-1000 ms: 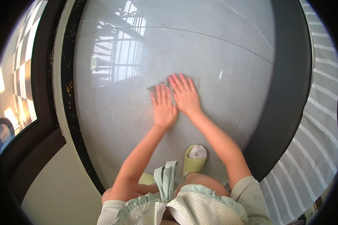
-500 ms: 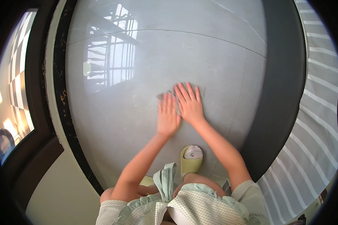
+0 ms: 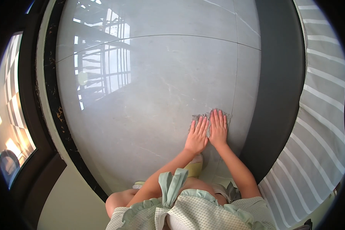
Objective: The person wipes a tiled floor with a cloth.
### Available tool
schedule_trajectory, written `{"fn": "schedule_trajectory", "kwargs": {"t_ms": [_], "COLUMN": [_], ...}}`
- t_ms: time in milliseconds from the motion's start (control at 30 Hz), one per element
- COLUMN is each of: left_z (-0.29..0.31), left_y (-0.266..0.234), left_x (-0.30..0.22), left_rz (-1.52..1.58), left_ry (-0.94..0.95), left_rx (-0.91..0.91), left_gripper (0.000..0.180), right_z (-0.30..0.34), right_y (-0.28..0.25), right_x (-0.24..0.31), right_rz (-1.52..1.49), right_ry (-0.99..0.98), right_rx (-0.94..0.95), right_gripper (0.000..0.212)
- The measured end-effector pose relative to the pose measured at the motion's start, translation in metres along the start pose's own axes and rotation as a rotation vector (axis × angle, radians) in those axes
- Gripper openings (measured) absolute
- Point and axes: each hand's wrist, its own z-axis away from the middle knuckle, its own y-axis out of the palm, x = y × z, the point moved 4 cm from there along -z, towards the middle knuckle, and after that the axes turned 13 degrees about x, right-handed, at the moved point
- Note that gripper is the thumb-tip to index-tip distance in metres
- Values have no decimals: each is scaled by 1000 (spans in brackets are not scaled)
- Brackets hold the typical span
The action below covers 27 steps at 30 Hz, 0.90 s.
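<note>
A grey cloth (image 3: pixel 208 129) lies on the glossy grey tiled floor (image 3: pixel 149 96), mostly covered by my hands, with its ruffled edges peeking out around the fingers. My left hand (image 3: pixel 197 135) presses flat on its left part, fingers stretched out and pointing away from me. Close beside it, my right hand (image 3: pixel 218 128) rests flat on the right part, fingers also straight. Neither hand is curled round the cloth. Just below my left wrist is my foot in a yellow-green slipper (image 3: pixel 194 168), partly hidden by the forearm.
On the right stands a dark grey bed base (image 3: pixel 278 76) beside striped grey-and-white bedding (image 3: pixel 326 103). A black marbled strip (image 3: pixel 59 111) edges the floor at left, by a dark-framed glass opening (image 3: pixel 17 115). Window light reflects off the tiles.
Both hands, with the cloth beneath them, have slid right and nearer to me across the floor. My left forearm now slants across the slipper. The view has shifted slightly.
</note>
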Motion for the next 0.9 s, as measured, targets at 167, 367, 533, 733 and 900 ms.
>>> {"fn": "schedule_trajectory", "kwargs": {"t_ms": [167, 367, 533, 733, 900], "left_z": [-2, -30, -61, -57, -55], "left_y": [-13, -88, -126, -95, -93], "left_x": [29, 110, 130, 83, 89], "left_rz": [90, 10, -111, -116, -81], "left_ry": [2, -264, -331, -131, -102], "left_rx": [-35, -239, -299, -171, -231], "left_gripper": [72, 72, 74, 72, 75], "right_z": [-27, -145, -172, -113, -122], "right_y": [-9, -63, -79, -61, -72], "right_x": [18, 72, 66, 30, 33], "right_rz": [7, -55, -61, -25, -21], "right_ry": [-63, -314, -267, -140, -170], "right_rx": [-21, -138, -205, -108, -113], "right_gripper": [60, 59, 60, 62, 62]}}
